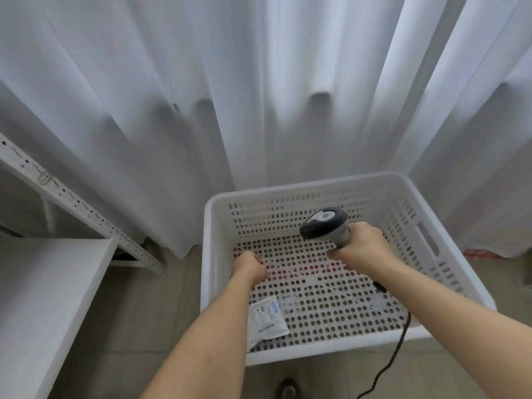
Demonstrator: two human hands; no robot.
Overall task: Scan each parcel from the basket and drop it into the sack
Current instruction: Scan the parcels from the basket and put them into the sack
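Plastic-wrapped parcel point(267, 319) is left lying near the basket point(374, 185) front, just behind the curled left hand point(249, 266) (grasp unclear); barcode scanner point(324, 224) is gripped by the right hand point(359, 244).

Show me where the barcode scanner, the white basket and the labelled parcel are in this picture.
barcode scanner point(324, 223): head view, on its dark and grey head.
white basket point(302, 190): head view, on its far rim.
labelled parcel point(267, 318): head view, on the middle of its printed label, near the basket's near left corner.
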